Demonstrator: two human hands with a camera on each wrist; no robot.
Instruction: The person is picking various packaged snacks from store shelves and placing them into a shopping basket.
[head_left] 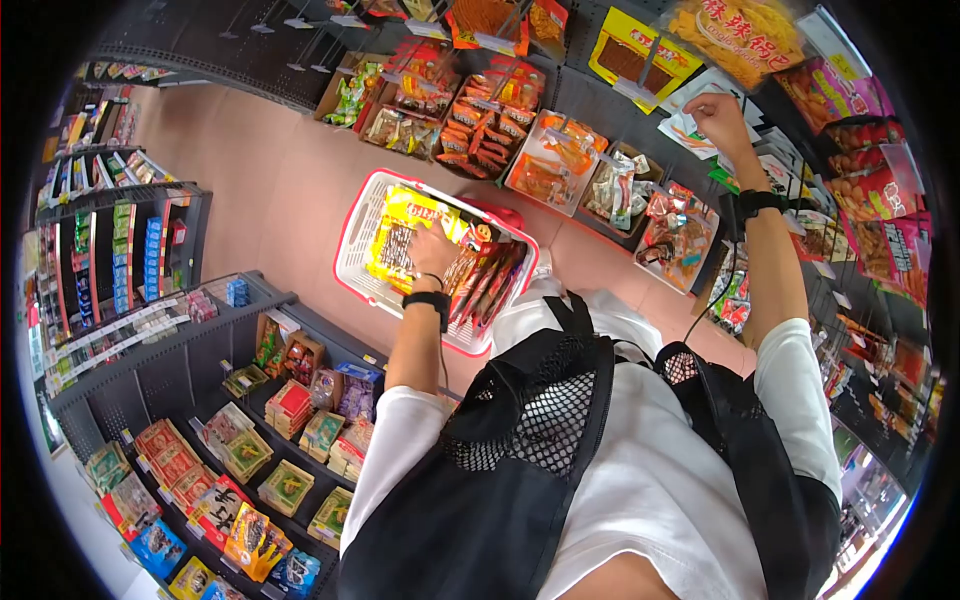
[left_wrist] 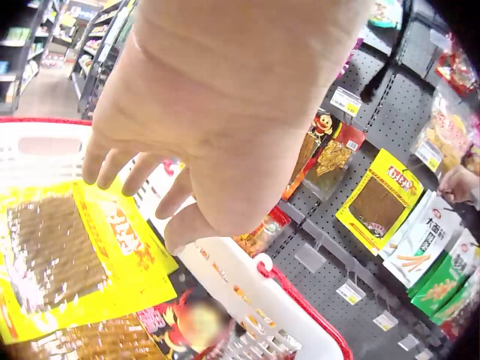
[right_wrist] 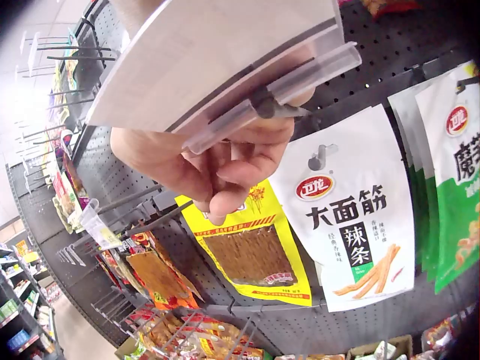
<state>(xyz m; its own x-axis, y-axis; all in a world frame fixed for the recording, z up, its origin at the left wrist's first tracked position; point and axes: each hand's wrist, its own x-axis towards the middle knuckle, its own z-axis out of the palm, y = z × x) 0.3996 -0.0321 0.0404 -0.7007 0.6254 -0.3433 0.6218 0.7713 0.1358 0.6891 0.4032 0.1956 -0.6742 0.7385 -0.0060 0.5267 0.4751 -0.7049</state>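
My left hand [head_left: 432, 252] is over the shopping basket [head_left: 352, 225], above a yellow snack packet [left_wrist: 124, 236] with a clear window showing a brown ridged sheet. Its fingers [left_wrist: 139, 169] point down, relaxed, near the packet's edge. Darker packets [head_left: 492, 275] lie beside it in the basket. My right hand [right_wrist: 225, 169] is raised at the hanging display with loosely curled fingers, partly hidden by a price tag holder [right_wrist: 277, 94]. Its fingertips overlap the top of a hanging yellow snack packet [right_wrist: 251, 259] in the right wrist view. A white snack packet [right_wrist: 352, 217] hangs beside it.
Open boxes of wrapped snacks [head_left: 487, 130] line the low shelf below the pegboard [right_wrist: 360, 64]. Bare metal hooks [right_wrist: 82, 52] stick out from it. Behind the left arm stands a tiered shelf [head_left: 285, 385] with packaged goods. Reddish floor [head_left: 260, 150] lies between the shelves.
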